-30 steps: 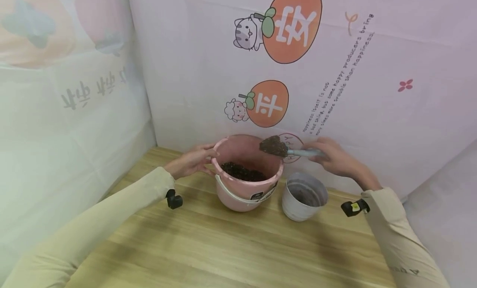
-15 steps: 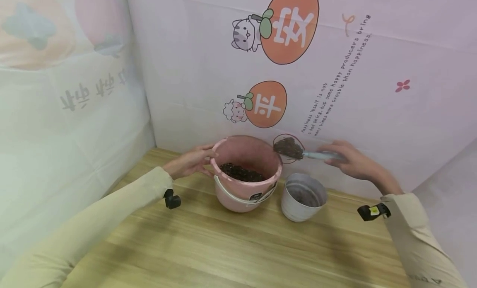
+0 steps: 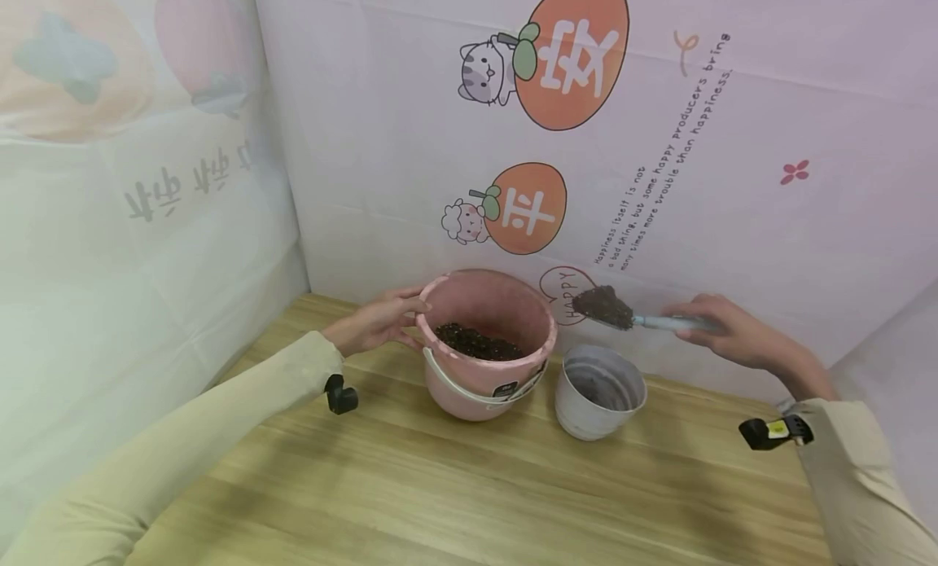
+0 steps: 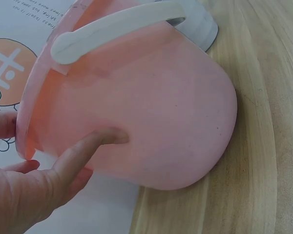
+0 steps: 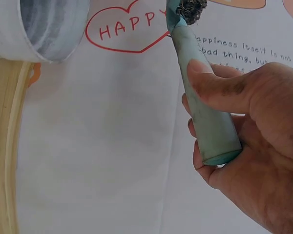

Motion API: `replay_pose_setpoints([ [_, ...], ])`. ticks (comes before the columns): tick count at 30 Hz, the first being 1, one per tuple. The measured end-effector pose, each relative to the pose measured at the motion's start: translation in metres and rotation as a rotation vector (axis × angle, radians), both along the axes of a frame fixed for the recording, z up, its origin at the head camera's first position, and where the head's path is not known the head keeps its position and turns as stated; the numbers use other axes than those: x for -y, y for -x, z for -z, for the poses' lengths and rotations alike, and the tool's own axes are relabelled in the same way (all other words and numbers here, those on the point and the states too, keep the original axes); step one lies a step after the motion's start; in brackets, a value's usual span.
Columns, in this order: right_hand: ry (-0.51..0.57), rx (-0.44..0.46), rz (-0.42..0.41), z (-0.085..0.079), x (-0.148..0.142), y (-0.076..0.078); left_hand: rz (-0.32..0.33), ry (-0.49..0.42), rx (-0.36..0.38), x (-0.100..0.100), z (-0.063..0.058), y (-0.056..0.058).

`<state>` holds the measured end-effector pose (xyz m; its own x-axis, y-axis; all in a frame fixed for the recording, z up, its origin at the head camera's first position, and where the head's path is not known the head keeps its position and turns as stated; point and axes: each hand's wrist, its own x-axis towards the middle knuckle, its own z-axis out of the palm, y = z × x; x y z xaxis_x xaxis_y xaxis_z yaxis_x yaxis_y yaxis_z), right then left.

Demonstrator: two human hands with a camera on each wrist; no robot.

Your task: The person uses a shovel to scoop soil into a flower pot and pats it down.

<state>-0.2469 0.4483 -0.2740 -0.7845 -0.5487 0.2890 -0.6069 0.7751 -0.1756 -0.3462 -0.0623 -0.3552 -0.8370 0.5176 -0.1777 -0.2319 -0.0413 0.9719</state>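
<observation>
My left hand (image 3: 374, 322) grips the rim of a pink bucket (image 3: 458, 391) from the left side. In the left wrist view one finger presses against the bucket's outer wall (image 4: 176, 112). Dark soil (image 3: 472, 340) covers the bucket's bottom. My right hand (image 3: 721, 334) holds a garden trowel by its pale blue-green handle (image 5: 205, 107), fingers wrapped round it. A heap of soil (image 3: 602, 306) lies on the trowel's blade, which hangs above and behind a grey-white plant pot (image 3: 586, 415). The pot stands just right of the bucket, with its inner bottom partly in shadow.
Both containers stand on a wood-grain table (image 3: 410, 484) near its back edge. A white printed cloth (image 3: 381, 142) hangs close behind them, and another cloth wall (image 3: 146, 289) rises on the left. The bucket's white handle (image 3: 469, 391) hangs down its front.
My right hand has carried the loaded trowel rightward and slightly down, from over the bucket's right rim to behind the pot. My left hand keeps its hold on the bucket.
</observation>
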Motion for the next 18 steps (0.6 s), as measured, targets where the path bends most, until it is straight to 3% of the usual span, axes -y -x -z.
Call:
replay_pose_setpoints([
  [11,0.016,0.098,0.009,0.011,-0.017,-0.011,0.014,0.000,-0.021,0.001,0.002,-0.001],
  [18,-0.038,0.199,0.043,0.017,-0.022,-0.018,0.025,-0.013,-0.023,0.001,0.001,0.000],
])
